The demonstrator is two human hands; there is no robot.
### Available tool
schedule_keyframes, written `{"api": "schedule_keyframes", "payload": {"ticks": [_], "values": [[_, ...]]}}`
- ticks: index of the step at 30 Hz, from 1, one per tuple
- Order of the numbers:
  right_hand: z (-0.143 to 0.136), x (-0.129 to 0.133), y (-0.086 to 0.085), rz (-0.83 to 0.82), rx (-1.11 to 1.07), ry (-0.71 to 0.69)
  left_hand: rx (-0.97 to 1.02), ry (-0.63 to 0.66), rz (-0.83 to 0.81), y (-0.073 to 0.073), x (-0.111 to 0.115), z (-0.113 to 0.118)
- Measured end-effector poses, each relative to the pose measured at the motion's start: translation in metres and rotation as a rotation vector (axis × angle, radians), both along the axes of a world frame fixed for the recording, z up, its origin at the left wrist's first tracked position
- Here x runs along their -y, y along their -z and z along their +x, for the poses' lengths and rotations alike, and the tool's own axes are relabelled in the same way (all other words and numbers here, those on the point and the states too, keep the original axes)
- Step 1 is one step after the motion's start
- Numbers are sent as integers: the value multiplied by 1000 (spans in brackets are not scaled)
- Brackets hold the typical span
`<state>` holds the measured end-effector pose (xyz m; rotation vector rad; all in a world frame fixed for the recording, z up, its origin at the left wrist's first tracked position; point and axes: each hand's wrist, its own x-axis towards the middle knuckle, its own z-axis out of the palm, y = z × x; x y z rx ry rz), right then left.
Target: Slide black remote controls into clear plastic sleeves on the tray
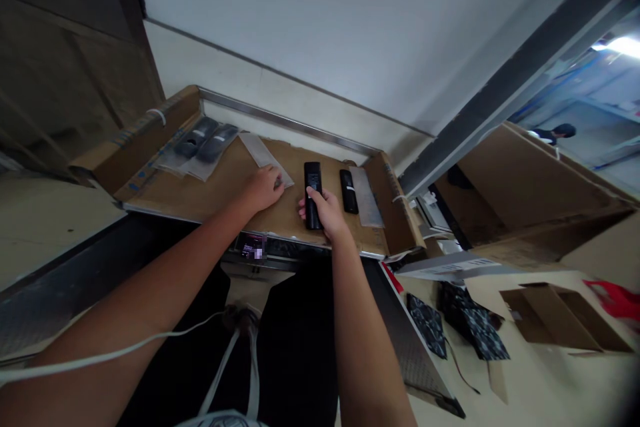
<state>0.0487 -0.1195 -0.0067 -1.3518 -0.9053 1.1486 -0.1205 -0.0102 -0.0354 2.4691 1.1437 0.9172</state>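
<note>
Across the cardboard-lined tray (pixel 225 192) before us, the work looks about halfway along. At its left end, one bagged handset (pixel 194 139) and a second bagged handset (pixel 220 140) lie side by side in clear sleeves, so we judge those two done. Near the middle, our right hand (pixel 326 211) is closed around the lower part of a bare black handset (pixel 313 177), thumb laid across it; that piece is uncovered. Our left hand (pixel 266 188) sits half curled at the near end of a flat sleeve (pixel 261 155), and we cannot tell whether its fingertips pinch the plastic or merely rest there. Towards the right end, another bare handset (pixel 349 191) lies just beside a second flat sleeve (pixel 368 199). By our count, two handsets are sleeved and two are not.
</note>
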Motion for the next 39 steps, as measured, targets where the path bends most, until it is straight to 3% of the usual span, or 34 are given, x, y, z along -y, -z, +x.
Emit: {"api": "schedule_keyframes", "payload": {"ticks": [3, 7, 11, 21, 28, 33, 39], "values": [[3, -5, -4, -110, 25, -101, -15, 31, 13, 1, -1, -1], [6, -8, -5, -178, 55, -105, -53, 63, 28, 1, 0, -2], [7, -6, -5, -169, 65, -99, -49, 49, -3, 0, -2, -2], [8, -15, -19, -351, 266, -303, 48, -4, -33, -3, -4, -4], [12, -14, -9, -245, 289, -388, 200, 138, -1, 0, -9, -7], [15, -15, -2, -71, 379, -311, 211, 195, 2, 1, -8, -8], [18, -16, 2, -17, 385, -303, 197, 238, 23, 2, -6, -8]]}}
